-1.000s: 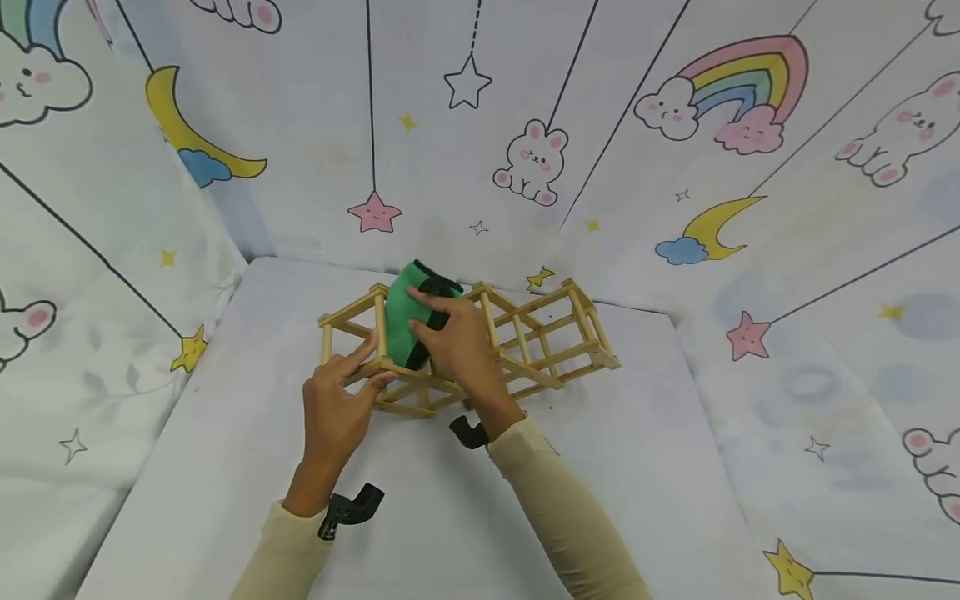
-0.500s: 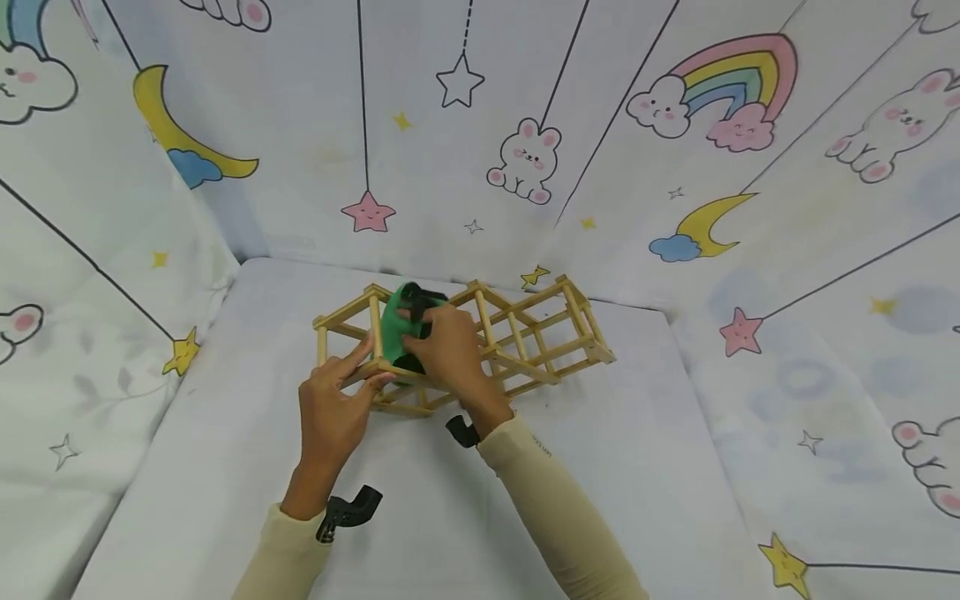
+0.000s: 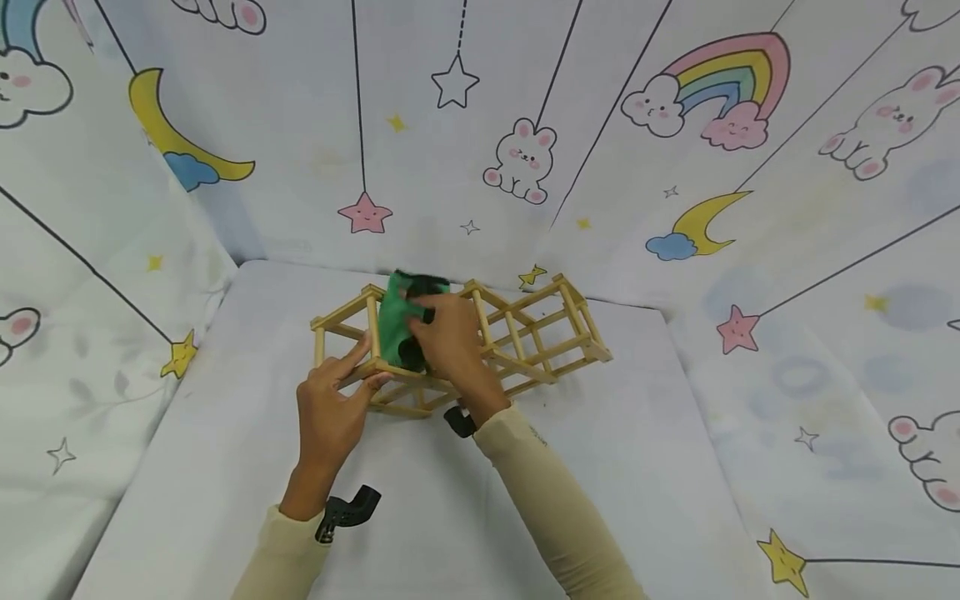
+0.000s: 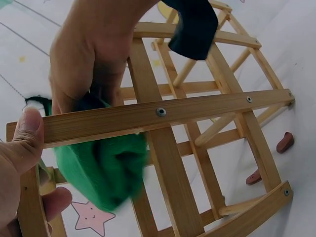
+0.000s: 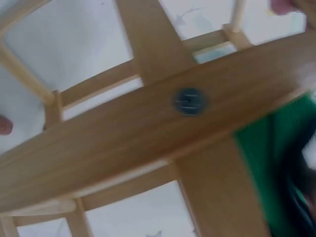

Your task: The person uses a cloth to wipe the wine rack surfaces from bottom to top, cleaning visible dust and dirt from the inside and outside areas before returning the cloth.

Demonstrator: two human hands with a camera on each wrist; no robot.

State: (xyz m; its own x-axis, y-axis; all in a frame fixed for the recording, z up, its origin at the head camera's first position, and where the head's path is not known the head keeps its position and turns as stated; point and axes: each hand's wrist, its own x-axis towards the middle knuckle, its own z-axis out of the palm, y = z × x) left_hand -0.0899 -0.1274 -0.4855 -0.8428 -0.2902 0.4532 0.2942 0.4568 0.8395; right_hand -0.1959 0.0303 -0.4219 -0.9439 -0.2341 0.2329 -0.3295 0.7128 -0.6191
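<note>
A light wooden rack (image 3: pixel 517 365) of jointed, angled sections with open compartments stands on the white surface. My left hand (image 3: pixel 330 417) grips its front left corner, the thumb (image 4: pixel 28 129) on the bar in the left wrist view. My right hand (image 3: pixel 453 337) pinches a soft green cloth item with black trim (image 3: pixel 393 321) in the left part of the rack. In the left wrist view, the lower part of the green item (image 4: pixel 101 168) hangs inside the frame, below the front bar. Part of it shows blurred at the right edge of the right wrist view.
Two small reddish-brown pieces (image 4: pixel 285 142) lie on the white surface beside the rack. Behind the rack rises a white backdrop (image 3: pixel 442 167) printed with stars, rabbits and rainbows. Black mounts (image 3: pixel 352 508) sit at both wrists.
The green item dipped lower in the rack, then its top rose and its folds shifted. My right hand moved slightly left with it. My left hand kept its grip on the corner.
</note>
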